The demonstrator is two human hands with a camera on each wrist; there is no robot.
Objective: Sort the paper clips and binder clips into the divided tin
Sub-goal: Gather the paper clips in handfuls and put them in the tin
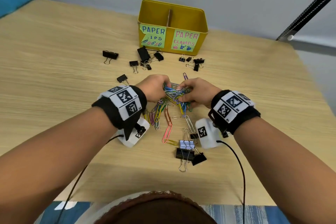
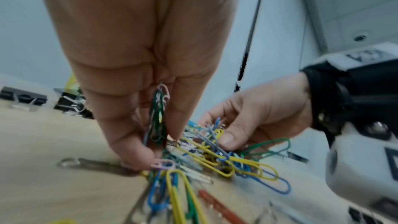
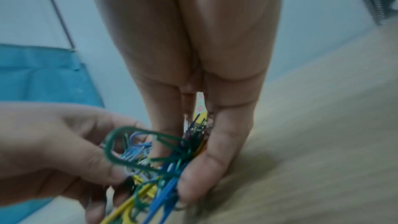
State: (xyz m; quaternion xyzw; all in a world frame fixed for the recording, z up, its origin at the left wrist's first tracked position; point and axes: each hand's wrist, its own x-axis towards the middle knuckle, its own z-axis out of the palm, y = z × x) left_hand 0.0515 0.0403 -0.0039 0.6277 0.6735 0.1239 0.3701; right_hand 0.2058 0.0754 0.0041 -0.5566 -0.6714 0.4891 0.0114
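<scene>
A tangled bunch of coloured paper clips [image 1: 175, 94] sits at the table's middle, gathered between both hands. My left hand [image 1: 156, 88] curls its fingers round the bunch's left side; in the left wrist view its fingers [image 2: 133, 149] pinch green clips [image 2: 158, 122]. My right hand [image 1: 195, 92] grips the right side, with clips [image 3: 163, 159] between its fingers [image 3: 215, 159] in the right wrist view. The yellow divided tin [image 1: 200, 23] stands beyond, labelled for paper clips on the left and clamps on the right. Its inside is hidden.
Black binder clips [image 1: 145, 56] lie scattered in front of the tin, more at the right [image 1: 195, 62] and one far left [image 1: 110, 55]. Loose paper clips [image 1: 168, 127] and several binder clips [image 1: 187, 151] lie near my wrists. A wall stands behind the table.
</scene>
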